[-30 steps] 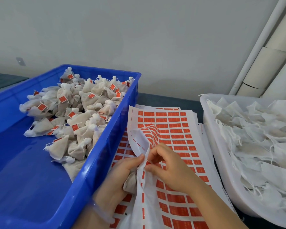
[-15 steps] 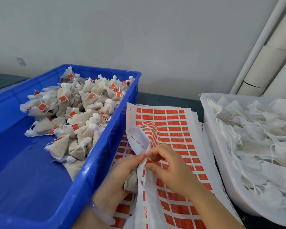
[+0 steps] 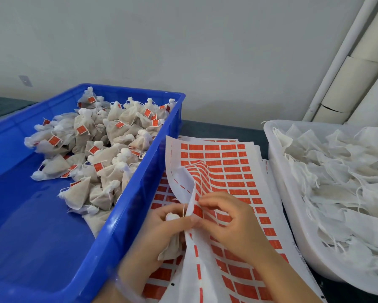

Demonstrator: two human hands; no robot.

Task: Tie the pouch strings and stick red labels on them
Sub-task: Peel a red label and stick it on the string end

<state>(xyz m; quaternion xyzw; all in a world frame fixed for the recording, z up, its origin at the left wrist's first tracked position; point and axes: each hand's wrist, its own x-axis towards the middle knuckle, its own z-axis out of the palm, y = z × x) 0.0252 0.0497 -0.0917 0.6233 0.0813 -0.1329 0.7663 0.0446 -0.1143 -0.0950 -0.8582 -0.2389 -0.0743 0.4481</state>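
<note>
Pouch (image 3: 170, 248) small, off-white, neck bunched, string loose, gripped in left hand (image 3: 155, 235); right hand (image 3: 234, 226) pinches lifted edge of red-label sheet (image 3: 227, 171).

From here I see a plain pale grey wall (image 3: 183, 51) filling the upper half of the view under soft, even light. Low on its left side sits a small grey wall plate (image 3: 25, 80). At the right edge a white pipe (image 3: 336, 62) runs up the wall, slanted by the wide lens. Just beside it stand cream tubes (image 3: 358, 82) with dark seams across them. Along the foot of the wall lies a dark table (image 3: 216, 130), its surface showing at the far left and the middle.
</note>
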